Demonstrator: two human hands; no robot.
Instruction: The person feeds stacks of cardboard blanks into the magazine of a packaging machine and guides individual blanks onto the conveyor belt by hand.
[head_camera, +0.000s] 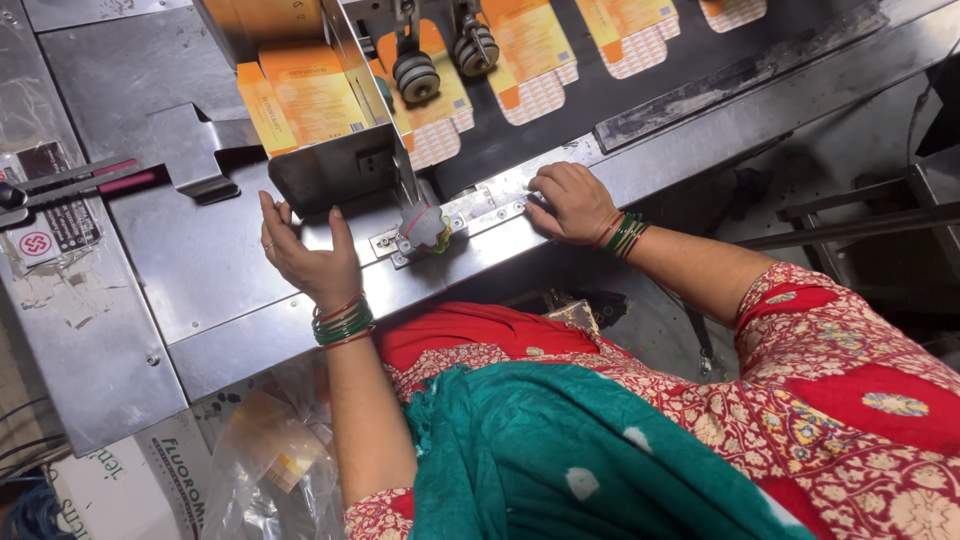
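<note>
machine bed: steel tabletop (200, 250) of a carton-feeding machine, running from near left to far right.
belt: dark conveyor (600, 95) at the far side, carrying flat orange cartons (530, 45) rightward under two rubber rollers (415, 75).
stack: orange carton stack (305, 95) stands in the feeder at far left-centre.
left hand (305, 255): fingers apart, grip empty, just near of the stack.
right hand (570, 205): fingers curled, resting on the steel rail (480, 215); holds nothing that shows.
step: feeding looks under way; the left hand seems placed to steady the stack.

place: packaging factory line | signs: steel machine bed (200, 260), black conveyor belt (560, 130) carrying flat orange cartons (530, 45), feed rollers (415, 75), carton stack (300, 95) in feeder
</note>
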